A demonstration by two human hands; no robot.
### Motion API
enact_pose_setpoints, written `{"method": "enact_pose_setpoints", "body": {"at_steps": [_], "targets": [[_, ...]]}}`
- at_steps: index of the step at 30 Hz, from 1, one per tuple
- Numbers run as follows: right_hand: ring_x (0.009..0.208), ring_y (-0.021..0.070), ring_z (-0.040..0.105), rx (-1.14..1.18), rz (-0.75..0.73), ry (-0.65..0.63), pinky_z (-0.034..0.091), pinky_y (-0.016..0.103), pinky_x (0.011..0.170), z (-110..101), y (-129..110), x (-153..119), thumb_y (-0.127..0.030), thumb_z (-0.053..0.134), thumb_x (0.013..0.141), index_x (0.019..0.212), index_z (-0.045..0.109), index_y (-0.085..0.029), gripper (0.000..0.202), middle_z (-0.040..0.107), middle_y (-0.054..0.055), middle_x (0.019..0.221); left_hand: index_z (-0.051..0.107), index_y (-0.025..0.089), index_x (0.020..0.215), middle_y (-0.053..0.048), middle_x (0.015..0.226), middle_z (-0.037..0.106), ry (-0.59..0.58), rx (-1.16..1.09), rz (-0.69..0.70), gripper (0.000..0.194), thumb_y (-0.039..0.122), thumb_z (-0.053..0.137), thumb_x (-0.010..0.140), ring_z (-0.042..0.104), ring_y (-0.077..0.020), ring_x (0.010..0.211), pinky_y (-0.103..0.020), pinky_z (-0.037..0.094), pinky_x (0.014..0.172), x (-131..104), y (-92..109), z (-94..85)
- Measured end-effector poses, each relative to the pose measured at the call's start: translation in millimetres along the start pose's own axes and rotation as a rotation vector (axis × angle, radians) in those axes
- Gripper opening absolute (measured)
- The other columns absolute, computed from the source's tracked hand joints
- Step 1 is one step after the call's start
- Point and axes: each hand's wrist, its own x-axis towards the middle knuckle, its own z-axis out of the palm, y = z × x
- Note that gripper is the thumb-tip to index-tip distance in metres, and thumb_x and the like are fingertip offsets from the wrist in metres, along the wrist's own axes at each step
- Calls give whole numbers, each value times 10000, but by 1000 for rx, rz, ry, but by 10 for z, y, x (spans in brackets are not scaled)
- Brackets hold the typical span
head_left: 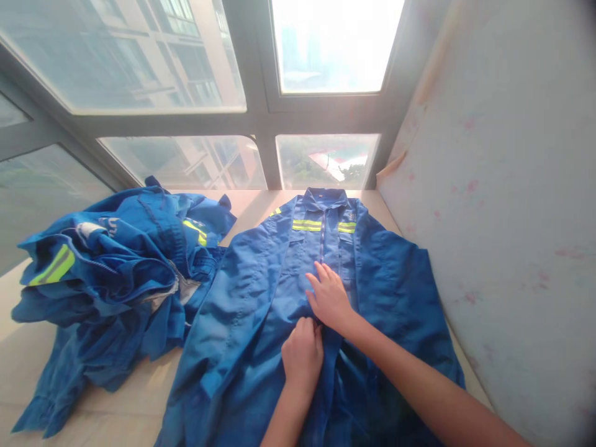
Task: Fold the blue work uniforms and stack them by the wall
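Head view: a blue work jacket (261, 292) with yellow reflective stripes lies spread flat, front up, on a pale ledge (116, 410) below the windows (326, 49). Left hand (302, 355) is curled closed, pinching fabric at the front placket; right hand (329, 298) rests flat and open just above it. Crumpled blue garments (116, 267) lie heaped to the left.

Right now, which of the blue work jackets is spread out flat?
The jacket under both hands, by the wall, lies flat with its front up. The other blue clothes sit crumpled in a pile to its left.
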Motion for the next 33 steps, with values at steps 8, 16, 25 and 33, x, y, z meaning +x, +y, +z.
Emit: {"method": "enact_pose_setpoints", "body": {"at_steps": [8,16,25,33], "targets": [[1498,260,217,-33,131,-72,172,455,1202,174,109,176,-337,383,986,1508,409,-256,529,235,55,1631,613,210,926,-48,945,673,-69,-39,-5,201,290,435,973,654,-194,849,-285,364,650,150,50,-175],[1498,243,213,-47,125,-11,137,434,1209,230,155,389,-343,345,1000,1504,412,-260,515,255,47,1627,579,217,788,-16,801,654,-70,-172,-26,230,243,432,963,626,-158,726,-261,345,622,-747,-179,-35],[1492,241,223,-41,131,-2,142,434,1205,195,141,378,-332,341,996,1497,420,-261,512,268,43,1624,522,231,703,7,663,585,43,-252,-13,283,290,427,962,595,-143,621,-235,396,598,-1207,-225,-3],[1488,237,227,-30,109,21,138,426,1203,208,160,363,-335,353,993,1477,447,-255,499,296,48,1614,617,252,905,-35,874,660,103,-265,204,244,180,391,962,665,-161,815,-246,503,732,-1337,-284,110]]}}
